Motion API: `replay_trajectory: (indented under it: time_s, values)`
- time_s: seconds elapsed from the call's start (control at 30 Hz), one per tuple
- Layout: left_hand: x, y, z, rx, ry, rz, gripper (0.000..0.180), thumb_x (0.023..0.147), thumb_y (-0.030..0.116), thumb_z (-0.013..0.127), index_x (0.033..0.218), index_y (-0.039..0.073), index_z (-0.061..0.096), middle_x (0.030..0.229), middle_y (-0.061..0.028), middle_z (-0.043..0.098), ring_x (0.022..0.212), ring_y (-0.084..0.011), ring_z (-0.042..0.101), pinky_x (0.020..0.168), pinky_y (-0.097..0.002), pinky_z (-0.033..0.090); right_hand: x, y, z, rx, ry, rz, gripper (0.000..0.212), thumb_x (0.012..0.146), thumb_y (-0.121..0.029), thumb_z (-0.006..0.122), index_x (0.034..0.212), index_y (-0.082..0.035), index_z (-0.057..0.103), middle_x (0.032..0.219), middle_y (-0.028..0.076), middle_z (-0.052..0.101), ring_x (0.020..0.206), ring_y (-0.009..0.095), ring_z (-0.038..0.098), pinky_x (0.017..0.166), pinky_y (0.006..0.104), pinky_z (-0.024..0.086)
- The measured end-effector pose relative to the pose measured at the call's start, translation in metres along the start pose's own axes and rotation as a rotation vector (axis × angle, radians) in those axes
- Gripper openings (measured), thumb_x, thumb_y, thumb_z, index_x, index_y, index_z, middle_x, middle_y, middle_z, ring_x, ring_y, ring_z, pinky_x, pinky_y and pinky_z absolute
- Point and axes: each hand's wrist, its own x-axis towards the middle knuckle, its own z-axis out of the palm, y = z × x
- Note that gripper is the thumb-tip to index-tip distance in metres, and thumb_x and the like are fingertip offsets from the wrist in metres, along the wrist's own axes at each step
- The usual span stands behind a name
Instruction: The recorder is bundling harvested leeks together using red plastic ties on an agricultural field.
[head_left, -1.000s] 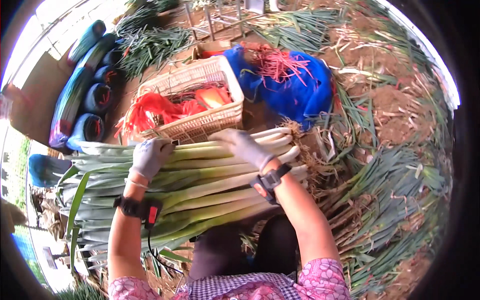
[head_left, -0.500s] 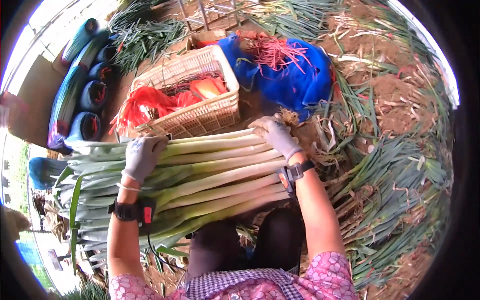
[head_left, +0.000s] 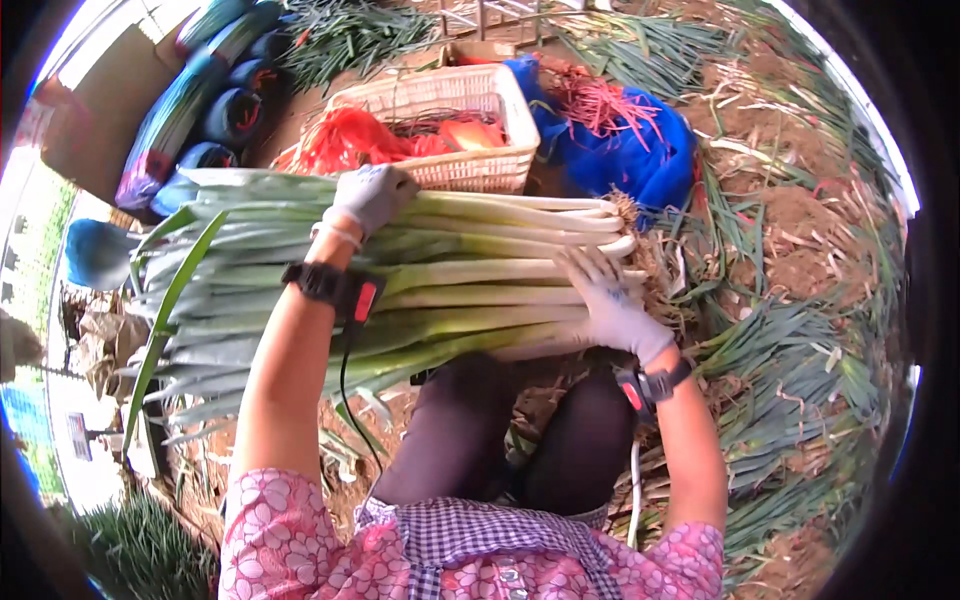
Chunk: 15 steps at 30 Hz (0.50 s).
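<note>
A wide bundle of leeks (head_left: 450, 275) lies crosswise in front of me, above my knees, green leaves to the left and white stalks and roots to the right. My left hand (head_left: 370, 197), in a pale glove, is closed on a leek at the bundle's far edge, about midway along. Near the root end my right hand (head_left: 612, 310), also gloved, lies across the white stalks with its fingers stretched out. Its palm rests against the nearer stalks. One bent leaf (head_left: 180, 290) sticks out over the left side of the bundle.
Beyond the bundle stands a cream plastic crate (head_left: 515, 150) holding red netting (head_left: 350, 140). Blue netting (head_left: 640, 160) with pink ties (head_left: 610, 105) lies beside it. Wrapped bundles (head_left: 190, 120) stack at far left, next to a cardboard sheet (head_left: 110, 110). Loose leeks (head_left: 790, 370) cover the ground at right.
My right hand has moved from the far edge of the bundle nearer to me, and its fingers have flattened over the white stalks. The left hand stays closed at the far edge.
</note>
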Motion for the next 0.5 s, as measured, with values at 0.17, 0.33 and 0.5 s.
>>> replay_trajectory:
  time_s: [0.17, 0.33, 0.5]
  values:
    - [0.004, 0.010, -0.003, -0.009, -0.003, -0.024, 0.041, 0.099, 0.047, 0.059, 0.106, 0.013, 0.080, 0.099, -0.0159, 0.078, 0.095, -0.0339, 0.075, 0.087, -0.0452, 0.056, -0.014, 0.018, -0.006, -0.079, -0.065, 0.111, 0.135, 0.063, -0.055, 0.094, 0.170, -0.027, 0.017, 0.175, 0.020, 0.011, 0.159, 0.050, 0.011, 0.127, 0.0646, 0.011]
    - [0.008, -0.004, 0.010, -0.045, 0.008, 0.026, 0.039, 0.100, 0.045, 0.059, 0.107, 0.013, 0.080, 0.098, -0.0153, 0.078, 0.094, -0.0349, 0.075, 0.086, -0.0459, 0.056, -0.009, 0.036, 0.027, -0.031, 0.070, -0.003, 0.131, 0.063, -0.054, 0.093, 0.169, -0.024, 0.022, 0.173, 0.025, 0.012, 0.156, 0.054, 0.011, 0.126, 0.0656, 0.009]
    - [0.001, 0.005, 0.008, -0.135, 0.050, 0.087, 0.024, 0.098, 0.025, 0.065, 0.104, 0.008, 0.080, 0.100, -0.0139, 0.076, 0.096, -0.0329, 0.071, 0.087, -0.0429, 0.054, -0.001, 0.040, 0.014, 0.115, -0.006, -0.042, 0.129, 0.061, -0.053, 0.094, 0.168, -0.026, 0.028, 0.172, 0.029, 0.011, 0.155, 0.058, 0.011, 0.123, 0.0712, 0.008]
